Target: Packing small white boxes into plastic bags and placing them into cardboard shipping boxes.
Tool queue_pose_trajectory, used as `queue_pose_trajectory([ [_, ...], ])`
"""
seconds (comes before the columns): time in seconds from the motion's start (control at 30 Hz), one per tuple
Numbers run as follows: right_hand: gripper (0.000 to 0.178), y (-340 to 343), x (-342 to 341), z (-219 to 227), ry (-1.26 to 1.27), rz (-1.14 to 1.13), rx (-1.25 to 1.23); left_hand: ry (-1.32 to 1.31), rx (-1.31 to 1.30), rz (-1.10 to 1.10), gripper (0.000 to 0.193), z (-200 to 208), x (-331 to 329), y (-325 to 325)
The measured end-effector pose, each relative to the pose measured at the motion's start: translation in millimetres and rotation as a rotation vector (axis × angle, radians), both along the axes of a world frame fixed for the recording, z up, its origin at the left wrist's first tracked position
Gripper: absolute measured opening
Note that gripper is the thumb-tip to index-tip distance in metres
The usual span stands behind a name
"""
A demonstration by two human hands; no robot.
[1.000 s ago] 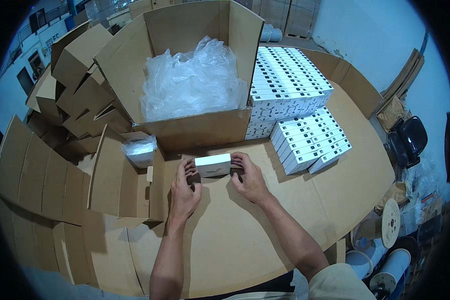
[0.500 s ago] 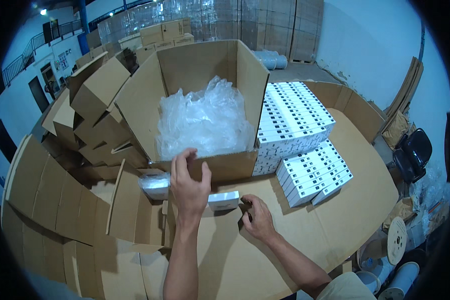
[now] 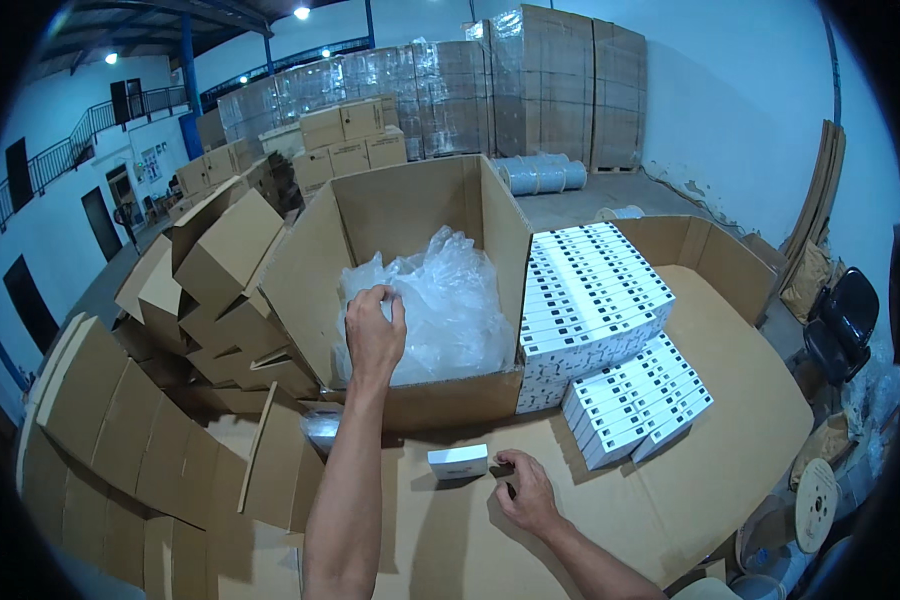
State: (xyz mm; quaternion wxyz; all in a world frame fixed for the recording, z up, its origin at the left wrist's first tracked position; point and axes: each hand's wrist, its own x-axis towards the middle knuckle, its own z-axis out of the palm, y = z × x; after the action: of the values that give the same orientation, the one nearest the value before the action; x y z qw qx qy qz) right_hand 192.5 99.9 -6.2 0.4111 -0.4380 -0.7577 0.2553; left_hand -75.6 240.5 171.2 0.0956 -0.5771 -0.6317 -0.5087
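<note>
My left hand reaches over the near wall of a large open carton. Its fingers are bent, with the thumb a little apart, at the heap of clear plastic bags inside. Whether the fingertips touch the plastic is hard to see. On the cardboard-covered table, a small white box stands in front of the carton. Just to the right of it rests my right hand, fingers loosely curved and apart, holding nothing.
Rows of white boxes are stacked right of the carton, with a lower group in front. At left stand open brown cartons and a smaller open box with a plastic-wrapped item. A black chair stands at right.
My left hand has moved from the carton's near rim over the plastic bags inside. My right hand stays beside the small white box. The view has tilted upward.
</note>
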Motion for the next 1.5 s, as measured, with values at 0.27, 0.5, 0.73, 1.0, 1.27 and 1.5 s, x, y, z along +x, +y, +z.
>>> queue_pose_trajectory([
  [0.27,0.045,-6.7,0.3,2.8,-0.001,0.001,0.011,-0.096,0.198,-0.037,0.018,61.7,-16.4,-4.9],
  [0.5,0.042,-1.8,4.1,-6.1,0.01,-0.033,0.005,-0.138,0.285,-0.082,0.02,93.9,0.5,-61.7],
  [0.73,0.019,1.2,8.0,-5.1,0.415,-0.061,-0.251,-0.262,0.185,-0.129,0.026,38.0,52.1,-158.0],
  [1.0,0.024,-31.4,28.5,38.0,0.502,0.315,-0.367,-0.465,-0.002,-0.25,0.025,-108.3,98.1,-219.4],
  [1.27,0.026,-31.3,31.9,40.0,0.034,0.262,-0.268,-0.414,-0.251,-0.296,0.022,-161.1,85.9,-211.2],
  [1.5,0.025,-25.2,46.0,54.9,-0.12,0.331,-0.398,-0.331,-0.293,-0.279,0.025,-150.4,77.4,-219.1],
])
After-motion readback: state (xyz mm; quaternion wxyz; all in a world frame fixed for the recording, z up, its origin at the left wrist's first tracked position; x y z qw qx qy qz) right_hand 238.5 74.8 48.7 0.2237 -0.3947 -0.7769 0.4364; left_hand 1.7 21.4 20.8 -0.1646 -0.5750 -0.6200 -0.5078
